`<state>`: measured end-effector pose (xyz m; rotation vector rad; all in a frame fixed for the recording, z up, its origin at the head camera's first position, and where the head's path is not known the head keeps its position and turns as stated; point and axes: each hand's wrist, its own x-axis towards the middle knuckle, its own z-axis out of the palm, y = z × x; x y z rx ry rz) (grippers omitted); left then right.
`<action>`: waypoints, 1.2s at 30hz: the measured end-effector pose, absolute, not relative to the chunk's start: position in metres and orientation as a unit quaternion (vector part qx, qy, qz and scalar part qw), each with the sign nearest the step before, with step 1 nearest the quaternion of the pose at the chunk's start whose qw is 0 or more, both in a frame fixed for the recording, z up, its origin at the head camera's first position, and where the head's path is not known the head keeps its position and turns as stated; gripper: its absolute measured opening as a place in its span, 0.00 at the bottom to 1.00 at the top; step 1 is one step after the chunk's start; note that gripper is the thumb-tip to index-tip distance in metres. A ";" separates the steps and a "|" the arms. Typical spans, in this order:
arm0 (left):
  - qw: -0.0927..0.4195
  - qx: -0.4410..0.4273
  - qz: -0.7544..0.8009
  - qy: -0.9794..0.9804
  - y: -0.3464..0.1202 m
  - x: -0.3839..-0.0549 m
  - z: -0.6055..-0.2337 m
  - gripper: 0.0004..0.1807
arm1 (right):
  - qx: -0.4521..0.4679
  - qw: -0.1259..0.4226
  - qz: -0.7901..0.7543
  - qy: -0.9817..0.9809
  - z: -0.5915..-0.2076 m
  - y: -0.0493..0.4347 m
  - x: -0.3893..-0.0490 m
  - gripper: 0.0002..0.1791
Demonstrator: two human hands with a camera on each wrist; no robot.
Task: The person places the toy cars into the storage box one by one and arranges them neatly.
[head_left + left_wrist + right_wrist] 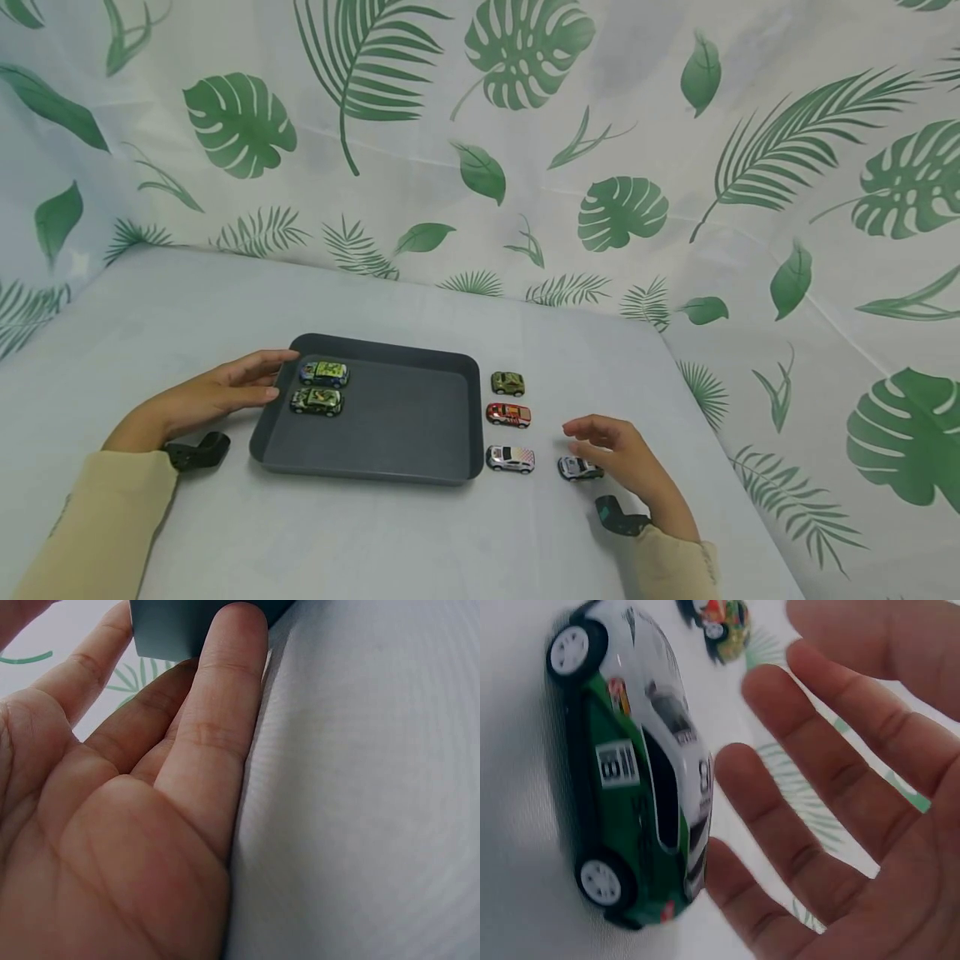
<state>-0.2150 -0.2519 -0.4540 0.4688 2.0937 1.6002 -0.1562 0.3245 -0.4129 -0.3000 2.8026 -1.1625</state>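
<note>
At the left side of a dark grey tray [408, 417], my left hand [213, 392] touches its rim with extended fingers. Up close in the left wrist view, those fingers meet the tray's outer wall [169, 630]. A blue-and-yellow toy car [324, 373] and a green camouflage toy car [317, 402] sit inside the tray near that hand. Over on the right, my right hand [626, 454] hovers by a white-and-green toy car [577, 468] on the table. Its fingers are spread and loosely bent, holding nothing, beside the car's roof in the right wrist view.
Along the tray's right side stand an olive toy car [508, 383], a red toy car [508, 414] and a silver-white toy car [511, 458]. A white cloth [225, 292] covers the table. Leaf-printed curtains [420, 183] hang behind and to the right.
</note>
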 end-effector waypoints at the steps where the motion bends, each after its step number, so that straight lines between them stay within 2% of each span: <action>1: 0.230 0.170 0.582 0.761 -0.252 -0.215 -0.454 0.39 | -0.096 0.051 -0.379 0.919 -0.413 0.326 -0.156 0.12; 12: 0.230 0.169 0.582 0.761 -0.252 -0.215 -0.453 0.40 | -0.062 0.099 -0.368 0.922 -0.411 0.333 -0.151 0.17; 23: 0.226 0.173 0.578 0.765 -0.253 -0.214 -0.453 0.39 | -0.089 0.123 -0.352 0.924 -0.412 0.345 -0.150 0.22; 36: 0.224 0.174 0.576 0.767 -0.253 -0.215 -0.452 0.39 | -0.069 0.118 -0.322 0.937 -0.411 0.339 -0.149 0.17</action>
